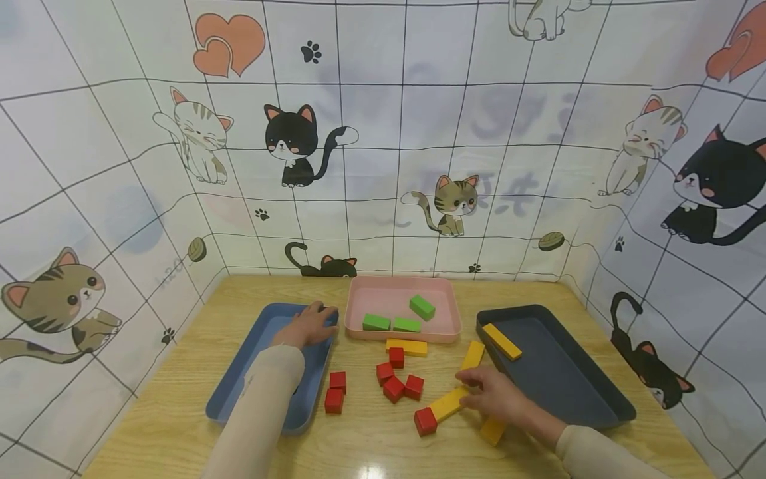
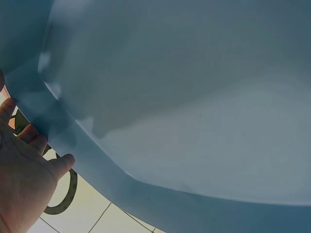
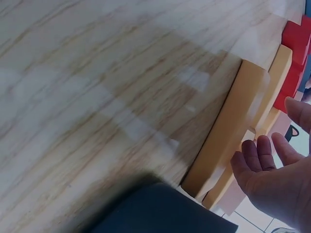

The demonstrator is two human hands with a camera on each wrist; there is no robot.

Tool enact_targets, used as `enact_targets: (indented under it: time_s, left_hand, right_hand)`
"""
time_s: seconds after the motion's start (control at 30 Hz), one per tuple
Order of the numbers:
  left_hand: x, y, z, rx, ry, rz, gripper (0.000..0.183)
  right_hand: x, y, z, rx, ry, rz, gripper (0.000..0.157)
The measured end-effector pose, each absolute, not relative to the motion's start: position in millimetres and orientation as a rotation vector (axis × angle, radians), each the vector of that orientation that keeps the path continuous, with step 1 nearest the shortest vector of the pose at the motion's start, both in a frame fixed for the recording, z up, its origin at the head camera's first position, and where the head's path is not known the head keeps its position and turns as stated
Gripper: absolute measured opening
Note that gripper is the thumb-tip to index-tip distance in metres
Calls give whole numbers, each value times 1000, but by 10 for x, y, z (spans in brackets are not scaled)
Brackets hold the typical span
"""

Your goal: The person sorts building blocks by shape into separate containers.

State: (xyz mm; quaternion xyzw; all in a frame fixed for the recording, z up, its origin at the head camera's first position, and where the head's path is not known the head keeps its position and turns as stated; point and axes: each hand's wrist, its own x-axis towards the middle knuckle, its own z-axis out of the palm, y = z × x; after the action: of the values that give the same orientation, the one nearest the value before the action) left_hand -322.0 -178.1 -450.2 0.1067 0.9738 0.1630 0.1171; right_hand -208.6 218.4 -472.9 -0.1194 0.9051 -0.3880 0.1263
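Five yellow blocks (image 1: 407, 347), long, flat-sided; right hand (image 1: 493, 397) loosely curved, gripping none (left hand (image 1: 307, 326), fingers spread, at blue tray (image 1: 257, 346)).

White gridded walls (image 1: 371, 120), printed with cats (image 1: 293, 136) and hearts (image 1: 247, 36), enclose the wood-grain worktop (image 1: 359, 442) on three sides; glare (image 1: 371, 472) marks its near part.

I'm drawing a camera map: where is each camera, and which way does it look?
Head: worn on the head, looking forward and down at the table; left hand, right hand and both sleeves show.
Left wrist: worn there, faces the blue tray; left hand shows at the picture's left edge.
Right wrist: worn there, faces the table and yellow blocks; right hand shows at the picture's right edge.
Head and left wrist views both show the blue tray.
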Motion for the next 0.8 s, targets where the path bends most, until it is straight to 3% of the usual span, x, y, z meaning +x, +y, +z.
enact_targets:
  time_s: [0.8]
  left_hand:
    - [-3226, -1788, -4494, 321, 2850, 475, 57]
  right_hand:
    - [-2082, 2158, -4833, -515, 2759, -846, 43]
